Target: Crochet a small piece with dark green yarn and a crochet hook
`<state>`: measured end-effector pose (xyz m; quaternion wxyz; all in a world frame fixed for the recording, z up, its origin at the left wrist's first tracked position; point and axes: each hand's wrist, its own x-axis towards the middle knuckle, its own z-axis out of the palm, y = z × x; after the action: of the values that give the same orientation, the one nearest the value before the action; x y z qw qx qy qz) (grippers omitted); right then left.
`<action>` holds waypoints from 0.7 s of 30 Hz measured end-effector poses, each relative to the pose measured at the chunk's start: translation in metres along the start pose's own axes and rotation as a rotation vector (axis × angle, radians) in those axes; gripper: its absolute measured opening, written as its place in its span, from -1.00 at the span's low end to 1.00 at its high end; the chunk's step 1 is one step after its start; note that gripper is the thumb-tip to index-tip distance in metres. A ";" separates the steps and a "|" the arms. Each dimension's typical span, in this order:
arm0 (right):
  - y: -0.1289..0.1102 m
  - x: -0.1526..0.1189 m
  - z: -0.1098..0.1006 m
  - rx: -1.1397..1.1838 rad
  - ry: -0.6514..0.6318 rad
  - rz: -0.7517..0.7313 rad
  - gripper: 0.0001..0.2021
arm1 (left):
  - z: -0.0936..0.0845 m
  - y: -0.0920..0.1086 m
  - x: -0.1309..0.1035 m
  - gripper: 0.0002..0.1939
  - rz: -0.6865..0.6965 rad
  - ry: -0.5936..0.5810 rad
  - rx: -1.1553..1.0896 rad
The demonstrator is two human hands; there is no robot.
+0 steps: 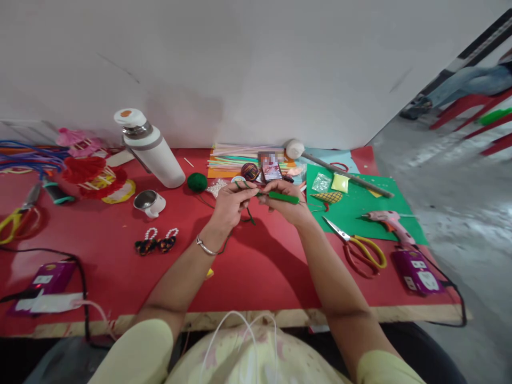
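My right hand [290, 205] is closed around a crochet hook with a green handle [283, 198], its tip pointing toward my other hand. Dark green yarn [251, 215] runs over the fingers of my left hand [231, 204], which pinches it where the two hands meet. A loose end dangles below the fingers, and a strand trails past the wrist. Just beyond my left hand lie a ball of green yarn [197, 182] and a heap of white beads [216, 188]. Behind the hands are a multicoloured yarn ball [249, 171] and a phone [271, 166] with a lit screen.
On the left are a white flask [154, 152], a steel-lined mug [149, 203] and two beaded pieces [157, 241]. Scissors [358, 248], a glue gun [390, 223] and a purple power box [417, 272] lie right, near a green sheet [370, 200]. A wall [256, 74] stands behind.
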<state>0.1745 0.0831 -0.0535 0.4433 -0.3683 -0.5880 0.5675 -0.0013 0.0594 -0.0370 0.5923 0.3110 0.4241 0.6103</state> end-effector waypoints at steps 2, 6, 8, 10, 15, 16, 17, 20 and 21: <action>0.001 -0.004 -0.001 0.014 0.023 -0.025 -0.64 | 0.000 -0.001 0.000 -0.71 -0.010 0.000 0.017; -0.004 -0.011 -0.004 0.066 0.006 -0.045 -0.68 | 0.002 -0.005 -0.002 -0.70 -0.027 -0.013 0.047; -0.006 -0.012 -0.007 0.078 0.011 -0.030 -0.66 | 0.004 -0.006 -0.003 -0.70 -0.014 -0.010 0.058; -0.008 -0.013 -0.008 0.065 0.029 -0.002 -0.65 | 0.006 -0.006 -0.003 -0.71 0.020 0.006 0.071; -0.006 -0.011 -0.005 0.075 0.045 0.028 -0.63 | 0.007 -0.005 -0.005 -0.73 0.076 0.025 0.095; -0.005 -0.011 -0.004 0.084 0.060 0.022 -0.60 | 0.007 -0.005 -0.005 -0.73 0.076 0.019 0.094; -0.004 -0.011 -0.003 0.093 0.072 0.019 -0.59 | 0.007 -0.006 -0.005 -0.74 0.072 0.011 0.089; -0.002 -0.010 -0.001 0.120 0.081 0.024 -0.61 | 0.007 -0.007 -0.005 -0.75 0.046 -0.015 0.074; -0.002 -0.009 -0.001 0.130 0.080 0.029 -0.61 | 0.007 -0.007 -0.005 -0.75 0.036 -0.020 0.066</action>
<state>0.1791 0.0746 -0.0525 0.4811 -0.3695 -0.5265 0.5957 0.0086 0.0549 -0.0394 0.5749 0.3444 0.4324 0.6032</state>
